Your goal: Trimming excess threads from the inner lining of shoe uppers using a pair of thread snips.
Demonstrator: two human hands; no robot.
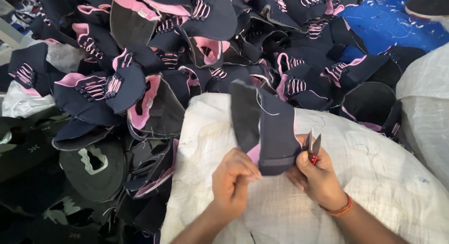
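Navy fabric with a pink lining — a cut shoe upper (264, 127) — stands nearly upright between the two hands, over a white woven sack (365, 178) that serves as the work surface. The left hand (232, 181) has thumb and fingertips pressed together on the piece's lower edge, pinching it near the pink inner layer. The right hand (314, 176) steadies the piece at its 4 o'clock corner while its fingers close around red-handled thread snips (312, 145), whose two blades point up toward 12 o'clock and stand slightly apart, just beside the fabric's right edge.

From the sack's 9 o'clock round to its 1 o'clock lies a deep pile of like uppers (154, 71), navy with pink laces and linings, heaped on one another. At 2 o'clock a strip of blue floor (388, 24) shows, strewn with pale thread ends.

Judging by the grip, the step in hand is trimming — the piece is being turned and checked for loose threads along its seam. The next move seems to call for bringing the blades to a stray thread close against the stitching, while the left pinch keeps the edge taut so that only thread, not fabric, is nipped.
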